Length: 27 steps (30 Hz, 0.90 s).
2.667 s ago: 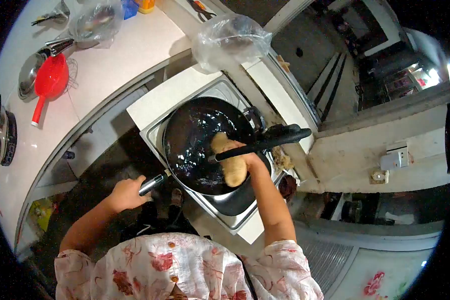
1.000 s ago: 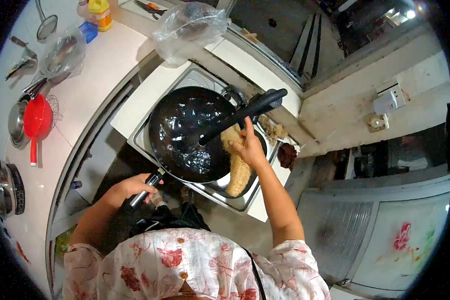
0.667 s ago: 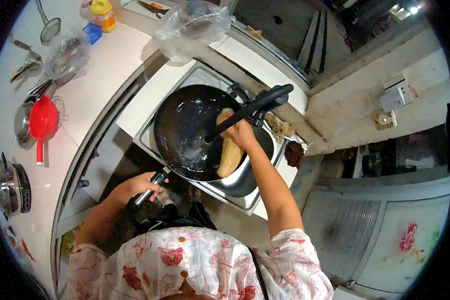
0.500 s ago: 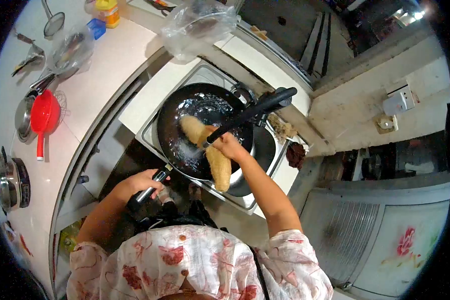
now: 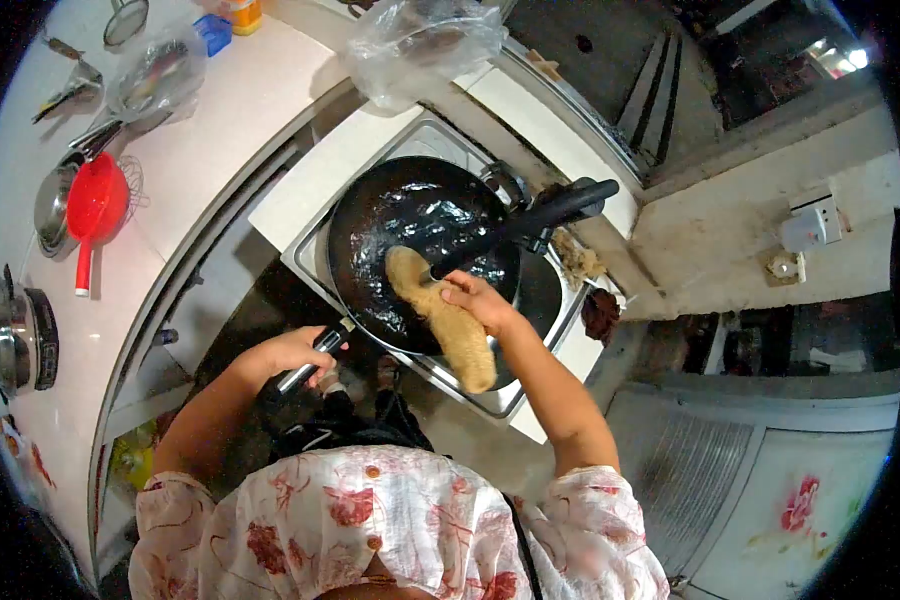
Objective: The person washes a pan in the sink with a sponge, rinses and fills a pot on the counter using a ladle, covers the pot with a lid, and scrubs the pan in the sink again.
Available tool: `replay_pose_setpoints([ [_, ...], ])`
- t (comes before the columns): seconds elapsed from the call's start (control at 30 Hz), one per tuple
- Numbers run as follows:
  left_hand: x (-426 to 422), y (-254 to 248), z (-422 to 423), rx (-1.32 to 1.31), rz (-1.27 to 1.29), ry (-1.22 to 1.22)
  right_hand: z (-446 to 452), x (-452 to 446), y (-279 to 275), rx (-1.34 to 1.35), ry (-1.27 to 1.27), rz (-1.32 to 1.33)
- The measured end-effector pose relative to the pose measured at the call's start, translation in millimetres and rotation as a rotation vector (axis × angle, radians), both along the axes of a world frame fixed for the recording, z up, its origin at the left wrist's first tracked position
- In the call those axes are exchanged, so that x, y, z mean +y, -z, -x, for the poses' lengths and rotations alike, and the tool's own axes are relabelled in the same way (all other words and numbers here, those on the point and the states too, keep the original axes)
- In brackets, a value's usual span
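A black wok (image 5: 365,205) with shiny wet patches inside rests over a steel-rimmed sink (image 5: 435,125). My left hand (image 5: 295,355) is closed around its black-and-silver handle (image 5: 322,352). A long tan loofah (image 5: 465,352) is gripped near its middle by my right hand (image 5: 478,303). The loofah's far end lies over the wok's inside, and its near end sticks out past the rim. A black tap (image 5: 555,215) reaches over the wok, its tip close to the loofah and my right fingers.
A dark round pan (image 5: 538,300) sits right of the wok. Plastic bag (image 5: 415,45), red strainer (image 5: 98,200), steel pot (image 5: 10,330) and wire strainer (image 5: 125,22) are on the counter (image 5: 240,110). A dark red rag (image 5: 600,316) lies at the sink's right edge.
The loofah and my right hand have shifted slightly toward the lower right, and the right fingers now lie over it. My left hand stays on the wok's handle. The whole view has shifted a little.
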State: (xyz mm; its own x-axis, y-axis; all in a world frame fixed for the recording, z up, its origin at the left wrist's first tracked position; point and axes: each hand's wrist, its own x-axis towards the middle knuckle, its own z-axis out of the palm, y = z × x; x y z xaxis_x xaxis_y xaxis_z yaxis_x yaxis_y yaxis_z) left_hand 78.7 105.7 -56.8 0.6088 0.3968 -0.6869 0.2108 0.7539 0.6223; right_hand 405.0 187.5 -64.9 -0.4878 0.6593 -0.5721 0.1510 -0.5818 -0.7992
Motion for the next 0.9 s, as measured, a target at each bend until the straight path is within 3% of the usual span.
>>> replay_pose_setpoints([
  [0.17,-0.2,-7.4,-2.9,0.018,-0.027,-0.001,-23.3,-5.2,-22.7,0.068,-0.050,0.032],
  [0.23,1.6,-12.7,-2.9,0.016,-0.023,-0.006,-32.7,0.1,-18.2,0.020,0.055,-0.128],
  [0.3,0.4,-8.0,-1.4,0.005,-0.022,-0.016,-37.7,6.9,-13.1,0.012,0.128,-0.094],
  [0.37,1.6,-7.2,-0.1,0.009,-0.033,0.023,-39.7,10.9,-11.6,0.074,0.418,-0.112],
  [0.4,1.4,-5.9,1.1,0.010,-0.035,0.024,-45.9,16.0,-2.0,0.181,0.482,-0.062],
  [0.5,1.3,-1.0,1.0,-0.031,-0.034,0.021,-44.0,32.0,-9.4,0.172,0.594,-0.074],
  [0.53,1.6,-1.7,-0.3,-0.030,-0.037,0.023,-52.2,44.2,25.7,0.248,0.641,-0.117],
  [0.63,-0.7,-8.3,1.5,-0.006,-0.029,0.001,-44.2,47.7,20.5,0.383,0.719,0.081],
  [0.9,-0.4,-7.0,1.1,-0.049,-0.033,0.006,-26.3,37.4,-1.2,0.460,0.780,-0.103],
])
